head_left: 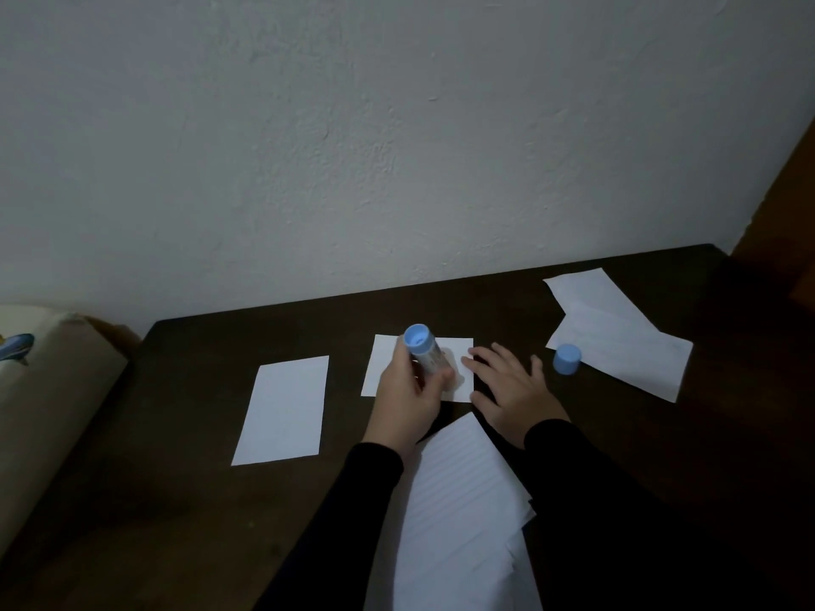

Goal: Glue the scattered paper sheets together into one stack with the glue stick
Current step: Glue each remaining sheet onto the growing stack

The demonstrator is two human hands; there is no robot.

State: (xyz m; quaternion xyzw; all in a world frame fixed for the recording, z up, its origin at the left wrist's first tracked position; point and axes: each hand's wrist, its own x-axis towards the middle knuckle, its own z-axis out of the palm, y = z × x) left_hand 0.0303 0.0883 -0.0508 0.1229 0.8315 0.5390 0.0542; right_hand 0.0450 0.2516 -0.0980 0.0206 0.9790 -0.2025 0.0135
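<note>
The glue stick [424, 355] is uncapped and up off the surface, a pale tube with a light blue end turned toward the camera, tilted over the small white sheet [458, 368] in the middle of the dark worktop [176, 500]. The left hand [408, 392] has it, fingers curled round the barrel, and the lower tip of the stick sits low against that sheet, though whether it actually touches the paper is hidden by the fingers. The right hand [511, 390] lies flat and spread, fingertips pressing the sheet's right edge, palm on the worktop. Both arms wear black sleeves.

Just right of that hand stands the blue cap [567, 358], upright, beside the edge of two overlapping white sheets [617, 337] at the far right, lying askew, the lower one faintly lined. Left of the action lies a single plain white sheet [284, 410], well apart from the others, flat and square-cornered. Nearest the camera, between the two sleeves, is a loose pile of lined sheets [458, 500], its edges fanned and uneven.

A rough pale wall [353, 147] backs the worktop, and a beige roll [53, 390] leans at the far left.
</note>
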